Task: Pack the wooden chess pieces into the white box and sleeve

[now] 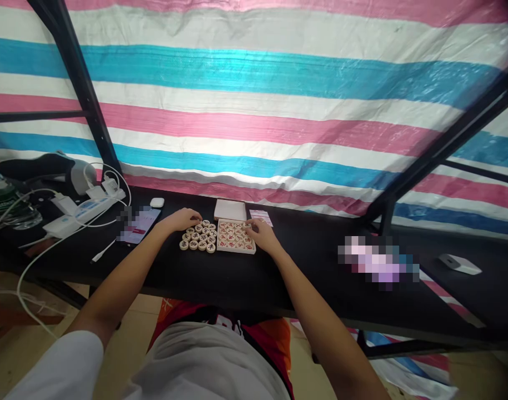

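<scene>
Round wooden Chinese chess pieces [202, 237] with black characters stand in a close group on the black table. My left hand [186, 219] reaches over the back left of this group, fingers bent loosely and tips at the rear pieces; no piece shows in its grasp. Just right of them, a shallow white box [236, 250] is filled with pieces marked in red [234, 235]. At the box's far right corner, my right hand [260, 232] has its fingers pinched on a Chinese chess piece [246, 226]. Part of that piece is hidden by the fingers.
Behind the box lies its open lid [230, 210], with a printed card [261, 217] alongside. A phone [141, 225], a white earbud case [156, 203] and a power strip [85, 214] with cables are at left. A small white device [459, 264] sits far right.
</scene>
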Demonstrator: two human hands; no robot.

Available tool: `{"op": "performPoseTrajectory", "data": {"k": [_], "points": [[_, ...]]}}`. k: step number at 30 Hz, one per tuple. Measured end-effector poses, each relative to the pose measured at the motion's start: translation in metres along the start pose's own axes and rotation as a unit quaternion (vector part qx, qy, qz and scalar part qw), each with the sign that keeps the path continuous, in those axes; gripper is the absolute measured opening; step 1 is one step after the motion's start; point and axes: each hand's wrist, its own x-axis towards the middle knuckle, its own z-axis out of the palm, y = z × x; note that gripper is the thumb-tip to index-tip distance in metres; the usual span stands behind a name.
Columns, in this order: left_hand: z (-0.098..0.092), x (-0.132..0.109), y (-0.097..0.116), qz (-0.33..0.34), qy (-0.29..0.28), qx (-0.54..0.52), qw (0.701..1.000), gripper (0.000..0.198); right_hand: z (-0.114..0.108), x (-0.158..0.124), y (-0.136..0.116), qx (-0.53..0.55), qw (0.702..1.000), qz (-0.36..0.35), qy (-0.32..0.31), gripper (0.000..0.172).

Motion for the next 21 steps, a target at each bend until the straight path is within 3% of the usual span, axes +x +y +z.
{"op": "performPoseTrajectory", "data": {"k": [7, 11, 18, 21], "points": [[-0.003, -0.002, 0.008, -0.026, 0.007, -0.004, 1.0, 0.036, -0.001, 0.0, 0.001, 0.015, 1.0, 0.011, -0.011, 0.021], [-0.004, -0.001, 0.01, -0.013, 0.015, -0.021, 1.0, 0.029, -0.003, 0.0, -0.002, 0.014, 1.0, 0.009, -0.016, 0.024], [-0.004, -0.002, 0.008, -0.017, 0.017, -0.092, 0.995, 0.023, -0.004, -0.002, -0.006, -0.013, 1.0, -0.011, 0.025, 0.026], [-0.008, -0.004, 0.014, -0.016, 0.043, -0.119, 0.992, 0.024, -0.007, -0.003, -0.01, -0.015, 0.999, -0.032, 0.038, 0.026]]}}
